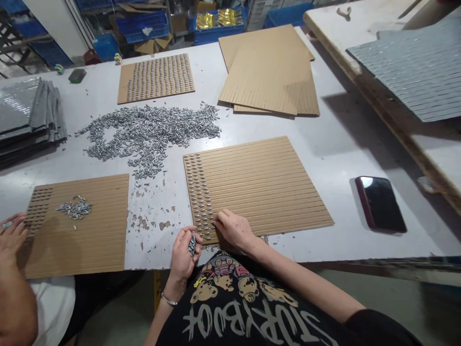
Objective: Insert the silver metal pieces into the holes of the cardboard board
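My left hand (pixel 185 253) is cupped shut round a small bunch of silver oval pieces (pixel 192 245) at the table's near edge. My right hand (pixel 233 228) is pinched on the near left part of a slotted cardboard sheet (pixel 266 185), fingertips at a slot; what they pinch is too small to see. Two or three columns of silver pieces (pixel 200 194) fill the sheet's left side. A big loose heap of the same pieces (pixel 151 132) lies just beyond the sheet.
A co-worker's hand (pixel 10 235) rests at a second slotted sheet (pixel 90 230) with a small pile of pieces on the left. A filled sheet (pixel 156 78) and stacked blank sheets (pixel 270 72) lie at the back. A dark phone (pixel 381 204) lies right. Grey stacked sheets (pixel 29 115) sit far left.
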The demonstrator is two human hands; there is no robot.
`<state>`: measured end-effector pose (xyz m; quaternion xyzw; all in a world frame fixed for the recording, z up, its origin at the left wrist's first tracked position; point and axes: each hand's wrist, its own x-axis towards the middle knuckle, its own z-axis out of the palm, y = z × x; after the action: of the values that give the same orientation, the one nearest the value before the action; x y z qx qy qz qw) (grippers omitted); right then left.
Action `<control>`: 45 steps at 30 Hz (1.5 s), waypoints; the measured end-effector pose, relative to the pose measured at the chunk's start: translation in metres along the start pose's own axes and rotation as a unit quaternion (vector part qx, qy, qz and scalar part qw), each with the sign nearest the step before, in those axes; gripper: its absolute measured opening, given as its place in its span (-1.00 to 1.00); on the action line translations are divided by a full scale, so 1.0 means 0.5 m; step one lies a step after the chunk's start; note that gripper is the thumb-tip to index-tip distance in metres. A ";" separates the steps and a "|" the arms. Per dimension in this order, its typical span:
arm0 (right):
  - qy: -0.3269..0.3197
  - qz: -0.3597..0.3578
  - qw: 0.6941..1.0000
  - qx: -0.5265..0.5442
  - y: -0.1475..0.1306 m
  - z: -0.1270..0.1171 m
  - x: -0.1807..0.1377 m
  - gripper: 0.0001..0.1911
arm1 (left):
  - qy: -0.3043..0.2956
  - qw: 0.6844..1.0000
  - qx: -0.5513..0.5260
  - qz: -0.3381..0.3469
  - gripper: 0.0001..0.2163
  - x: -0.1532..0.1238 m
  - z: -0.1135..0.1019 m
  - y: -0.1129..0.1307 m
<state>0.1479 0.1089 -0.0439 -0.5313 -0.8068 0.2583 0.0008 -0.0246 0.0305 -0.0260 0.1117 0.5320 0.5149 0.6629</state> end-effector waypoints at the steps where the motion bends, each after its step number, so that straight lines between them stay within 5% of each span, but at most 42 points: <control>1: -0.001 0.001 1.000 0.000 -0.001 -0.001 0.001 -0.80 | -0.004 1.000 0.004 -0.002 -0.74 -0.001 0.001 0.000; 9: 0.038 -0.013 0.995 0.090 -0.007 -0.028 -0.007 -0.85 | -0.029 0.999 0.017 0.007 -0.59 -0.016 0.025 0.002; 12: 0.081 -0.090 0.976 0.183 -0.027 -0.041 -0.033 -0.84 | -0.028 0.999 0.028 -0.002 -0.46 -0.026 0.034 -0.004; 17: 0.027 -0.236 0.957 0.168 -0.061 -0.052 -0.077 -0.83 | 0.001 0.996 0.076 -0.050 -0.36 -0.038 0.045 -0.025; 24: -0.002 -0.194 0.975 0.103 -0.034 -0.040 -0.109 -0.82 | -0.059 0.989 0.105 -0.082 -0.50 -0.044 0.052 -0.053; 29: 0.005 -0.132 0.973 0.190 -0.015 -0.033 -0.112 -0.86 | -0.087 0.986 0.103 -0.103 -0.68 -0.039 0.025 -0.062; 32: 0.000 -0.108 0.942 0.317 -0.018 -0.035 -0.113 -0.86 | -0.110 0.984 0.073 -0.117 -0.67 -0.033 0.022 -0.060; 36: -0.092 -0.074 0.839 0.530 -0.027 -0.032 -0.118 -0.82 | -0.138 0.982 0.048 -0.124 -0.66 -0.031 0.039 -0.055; 38: -0.109 -0.058 0.812 0.570 -0.024 -0.028 -0.114 -0.79 | -0.139 0.982 0.041 -0.121 -0.68 -0.033 0.044 -0.052; 42: 0.020 -0.011 0.897 0.441 0.005 -0.021 -0.087 -0.78 | -0.089 0.993 0.005 -0.083 -0.70 -0.042 0.027 -0.037; 45: 0.053 -0.061 0.951 0.300 0.025 -0.017 -0.064 -0.77 | -0.026 0.998 0.035 -0.035 -0.67 -0.044 0.004 -0.016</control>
<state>0.1747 0.0887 -0.0329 -0.4693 -0.7219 0.4594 0.2180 -0.0163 0.0102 -0.0179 0.1300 0.5355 0.4695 0.6899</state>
